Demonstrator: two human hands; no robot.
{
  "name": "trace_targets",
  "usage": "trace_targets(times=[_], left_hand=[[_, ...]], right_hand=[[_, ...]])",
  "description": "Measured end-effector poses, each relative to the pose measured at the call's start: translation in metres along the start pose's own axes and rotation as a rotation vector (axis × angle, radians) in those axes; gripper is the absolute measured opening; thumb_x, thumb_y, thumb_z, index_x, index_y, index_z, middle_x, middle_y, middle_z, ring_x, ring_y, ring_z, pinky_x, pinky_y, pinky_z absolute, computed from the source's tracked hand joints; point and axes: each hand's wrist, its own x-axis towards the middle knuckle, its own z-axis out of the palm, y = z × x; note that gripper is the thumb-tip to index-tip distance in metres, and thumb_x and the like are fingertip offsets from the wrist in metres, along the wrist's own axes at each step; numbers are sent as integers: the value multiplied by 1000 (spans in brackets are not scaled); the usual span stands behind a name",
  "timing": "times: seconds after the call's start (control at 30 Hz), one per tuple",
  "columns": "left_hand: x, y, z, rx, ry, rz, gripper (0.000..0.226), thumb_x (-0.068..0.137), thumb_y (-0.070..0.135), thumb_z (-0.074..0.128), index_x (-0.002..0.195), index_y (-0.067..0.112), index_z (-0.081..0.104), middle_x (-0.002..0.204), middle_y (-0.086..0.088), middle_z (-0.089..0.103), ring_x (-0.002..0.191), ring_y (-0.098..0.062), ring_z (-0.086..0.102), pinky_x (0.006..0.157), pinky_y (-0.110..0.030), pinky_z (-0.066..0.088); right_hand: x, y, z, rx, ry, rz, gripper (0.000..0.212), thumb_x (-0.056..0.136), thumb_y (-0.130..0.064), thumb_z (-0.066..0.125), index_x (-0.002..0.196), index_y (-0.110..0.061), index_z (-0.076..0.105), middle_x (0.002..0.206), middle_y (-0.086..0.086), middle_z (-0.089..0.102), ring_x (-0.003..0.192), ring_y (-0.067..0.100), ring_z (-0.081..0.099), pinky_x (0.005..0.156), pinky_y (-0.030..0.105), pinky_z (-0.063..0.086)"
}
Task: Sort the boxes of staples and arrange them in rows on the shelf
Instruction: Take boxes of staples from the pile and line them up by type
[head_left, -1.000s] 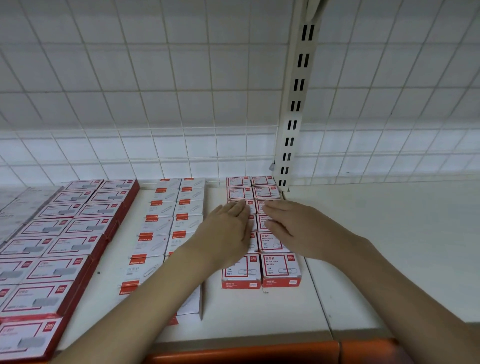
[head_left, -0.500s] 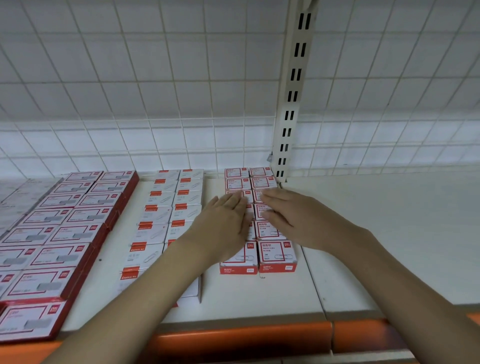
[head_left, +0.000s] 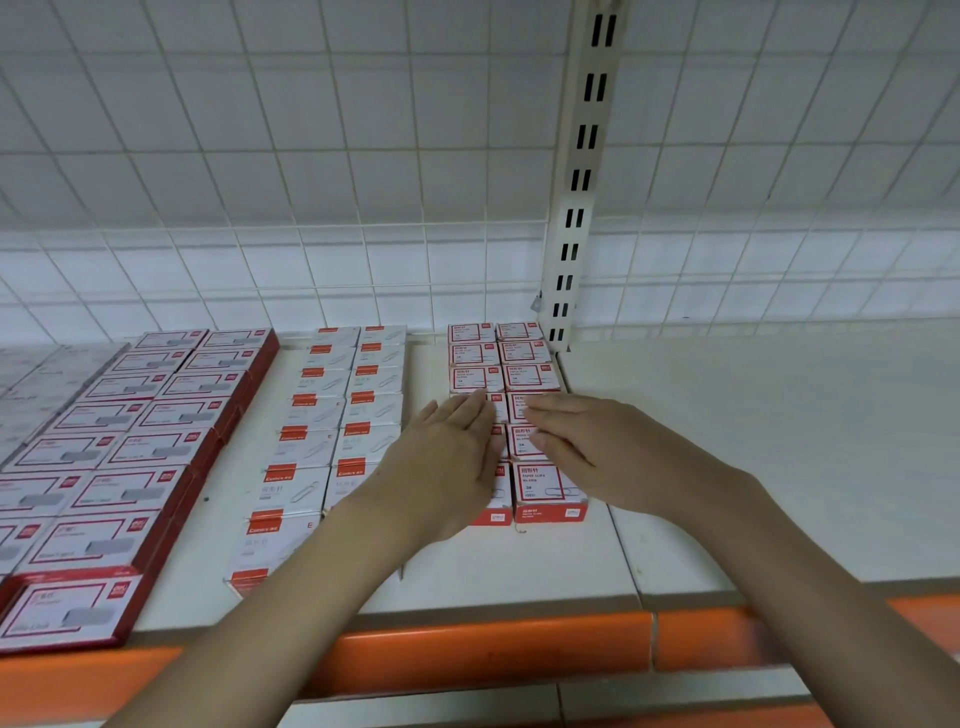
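Two tight rows of small red-and-white boxes (head_left: 530, 376) run from the back wall toward the shelf front. My left hand (head_left: 447, 462) lies flat with straight fingers on the left row of that pair. My right hand (head_left: 587, 447) rests flat on the right row, fingers pointing left. The nearest box of the right row (head_left: 548, 491) shows in front of my hands. The boxes under my palms are hidden.
To the left stand two rows of white boxes with orange labels (head_left: 332, 415), then larger dark-red boxes (head_left: 156, 447) in rows. The white shelf (head_left: 779, 467) stretches to the right. A slotted upright (head_left: 582, 171) and wire grid back the shelf; an orange strip (head_left: 493, 649) edges its front.
Both hands stay flat on the two red-and-white rows. The camera has tipped up a little, so the shelf and its orange front edge sit lower in view.
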Motion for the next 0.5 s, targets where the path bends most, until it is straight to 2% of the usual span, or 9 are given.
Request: trace_targets(times=[0.17, 0.3, 0.5], left_hand=[[1, 3, 0, 24, -18, -9, 52, 101, 34, 15, 149, 16, 8, 157, -1, 8, 144, -14, 4, 116, -28, 1], [2, 3, 1, 55, -1, -13, 52, 101, 34, 15, 149, 14, 10, 157, -3, 11, 144, -16, 7, 117, -32, 6], [0, 4, -1, 40, 0, -18, 52, 102, 34, 15, 149, 15, 11, 157, -1, 10, 144, -14, 5, 115, -28, 1]], right_hand=[[0, 1, -1, 0, 2, -7, 43, 100, -35, 31, 137, -18, 45, 145, -5, 40, 133, 8, 35, 110, 24, 28], [0, 0, -3, -12, 6, -23, 41, 100, -33, 32, 133, -16, 49, 141, -4, 45, 129, 9, 39, 106, 19, 27], [1, 1, -1, -18, 2, -19, 43, 100, -34, 32, 138, -18, 44, 145, -4, 40, 133, 9, 35, 108, 19, 24]])
